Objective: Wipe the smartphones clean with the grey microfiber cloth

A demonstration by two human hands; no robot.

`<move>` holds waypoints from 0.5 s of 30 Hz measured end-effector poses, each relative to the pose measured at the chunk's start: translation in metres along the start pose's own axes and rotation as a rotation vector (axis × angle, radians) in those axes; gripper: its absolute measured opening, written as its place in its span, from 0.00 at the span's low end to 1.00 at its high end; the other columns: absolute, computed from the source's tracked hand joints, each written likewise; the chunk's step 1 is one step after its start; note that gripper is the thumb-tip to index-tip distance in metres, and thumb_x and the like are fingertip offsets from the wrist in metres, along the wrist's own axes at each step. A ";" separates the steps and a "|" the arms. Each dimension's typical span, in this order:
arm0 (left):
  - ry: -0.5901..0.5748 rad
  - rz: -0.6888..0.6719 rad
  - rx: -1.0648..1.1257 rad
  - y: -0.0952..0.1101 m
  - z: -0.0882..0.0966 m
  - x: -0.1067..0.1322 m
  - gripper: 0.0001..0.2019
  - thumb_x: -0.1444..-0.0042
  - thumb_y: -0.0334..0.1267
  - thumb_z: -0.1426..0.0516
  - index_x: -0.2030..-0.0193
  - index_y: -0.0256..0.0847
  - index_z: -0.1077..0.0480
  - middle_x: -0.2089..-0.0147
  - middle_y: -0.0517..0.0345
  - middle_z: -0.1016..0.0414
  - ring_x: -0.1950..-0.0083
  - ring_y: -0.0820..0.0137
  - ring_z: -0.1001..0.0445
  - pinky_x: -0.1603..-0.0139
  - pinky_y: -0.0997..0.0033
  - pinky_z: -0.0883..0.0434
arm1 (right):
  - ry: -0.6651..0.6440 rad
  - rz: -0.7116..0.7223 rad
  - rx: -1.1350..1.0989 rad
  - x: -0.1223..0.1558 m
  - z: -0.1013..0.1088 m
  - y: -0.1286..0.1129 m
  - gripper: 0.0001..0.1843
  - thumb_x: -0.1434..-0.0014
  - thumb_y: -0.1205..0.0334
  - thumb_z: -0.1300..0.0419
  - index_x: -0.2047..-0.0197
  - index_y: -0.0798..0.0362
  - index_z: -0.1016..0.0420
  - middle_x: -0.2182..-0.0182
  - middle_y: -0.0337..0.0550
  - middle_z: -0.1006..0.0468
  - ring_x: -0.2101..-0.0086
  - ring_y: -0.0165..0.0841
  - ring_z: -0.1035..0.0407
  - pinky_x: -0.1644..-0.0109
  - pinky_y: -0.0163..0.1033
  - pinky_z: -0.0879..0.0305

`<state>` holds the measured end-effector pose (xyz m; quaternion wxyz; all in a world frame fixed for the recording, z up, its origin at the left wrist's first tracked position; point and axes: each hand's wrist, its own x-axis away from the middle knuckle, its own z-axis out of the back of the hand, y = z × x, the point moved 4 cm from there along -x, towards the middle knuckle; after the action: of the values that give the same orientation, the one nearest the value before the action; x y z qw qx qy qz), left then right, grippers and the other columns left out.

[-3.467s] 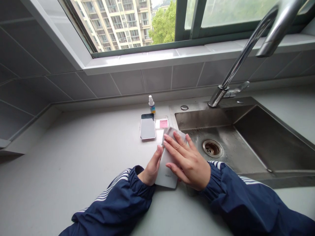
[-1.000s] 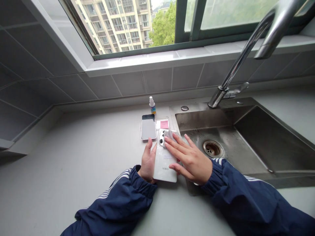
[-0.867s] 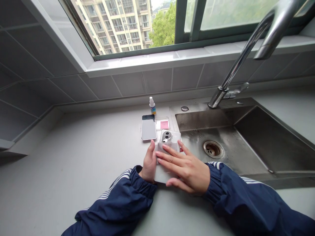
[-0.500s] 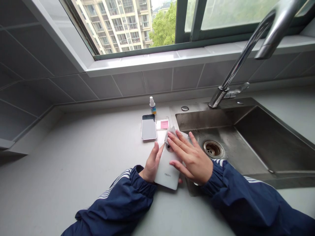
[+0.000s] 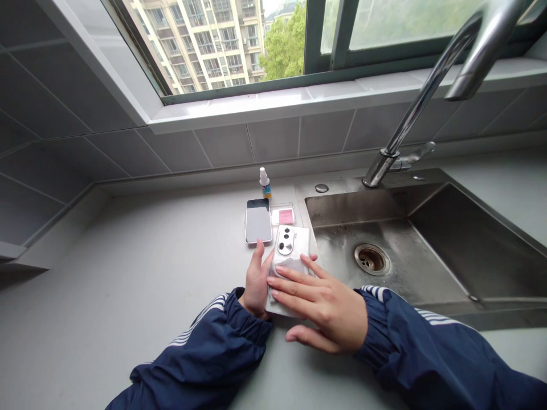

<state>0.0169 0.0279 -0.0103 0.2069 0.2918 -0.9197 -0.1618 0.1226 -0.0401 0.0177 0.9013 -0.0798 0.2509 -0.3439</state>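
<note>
While our left grip (image 5: pixel 256 285) holds the white phone (image 5: pixel 302 246) camera-side up over the tabletop (image 5: pixel 171 256), fingers wrapped round its edges, our right grip (image 5: pixel 327 307) lies flat, fingers straight, pressing a grey cloth (image 5: pixel 294 264) onto the phone's lower back; we see another phone (image 5: pixel 258 223) and small bottle (image 5: pixel 265 187) beyond.

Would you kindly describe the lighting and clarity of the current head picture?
In the head view, daylight from the window brightens the sill, while the wall tiles at left look dim; also in the head view, the faucet shows bright highlights, the pale cloth nearly blends with the held phone, and the lettering on the bottle is too small to read.
</note>
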 end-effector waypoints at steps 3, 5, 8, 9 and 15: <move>0.013 -0.020 -0.042 0.002 0.000 0.001 0.45 0.37 0.67 0.59 0.32 0.25 0.39 0.44 0.29 0.25 0.51 0.50 0.20 0.42 0.52 0.30 | -0.006 0.029 -0.033 0.000 -0.001 -0.006 0.31 0.30 0.44 0.50 0.35 0.59 0.34 0.36 0.54 0.31 0.31 0.42 0.47 0.25 0.57 0.78; 0.020 -0.027 -0.045 0.003 0.001 0.001 0.45 0.37 0.67 0.60 0.33 0.26 0.38 0.43 0.29 0.25 0.53 0.51 0.20 0.43 0.53 0.29 | -0.003 0.043 -0.042 0.000 0.000 -0.007 0.31 0.30 0.44 0.50 0.36 0.58 0.33 0.37 0.53 0.30 0.32 0.42 0.44 0.26 0.58 0.83; 0.011 -0.034 0.002 0.002 0.000 0.000 0.43 0.37 0.67 0.58 0.31 0.29 0.40 0.43 0.33 0.25 0.49 0.52 0.21 0.41 0.54 0.30 | 0.038 0.009 -0.003 0.000 0.006 0.002 0.27 0.30 0.47 0.48 0.36 0.56 0.33 0.38 0.52 0.28 0.34 0.42 0.40 0.27 0.60 0.85; 0.009 -0.041 0.020 0.002 0.000 0.000 0.43 0.37 0.66 0.58 0.30 0.30 0.41 0.43 0.34 0.25 0.47 0.52 0.22 0.40 0.53 0.31 | 0.065 -0.027 0.027 0.001 0.009 0.007 0.26 0.30 0.49 0.48 0.36 0.56 0.33 0.38 0.51 0.29 0.34 0.42 0.40 0.27 0.61 0.84; -0.042 0.083 0.056 -0.001 -0.004 0.004 0.38 0.38 0.68 0.57 0.28 0.49 0.44 0.40 0.43 0.27 0.47 0.50 0.23 0.46 0.43 0.29 | 0.132 -0.271 0.215 0.005 0.023 0.037 0.26 0.30 0.58 0.49 0.31 0.53 0.39 0.33 0.52 0.36 0.32 0.45 0.46 0.28 0.67 0.64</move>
<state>0.0169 0.0237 -0.0060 0.1858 0.2557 -0.9393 -0.1334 0.1590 -0.0159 0.0236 0.8318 0.0069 0.2581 -0.4915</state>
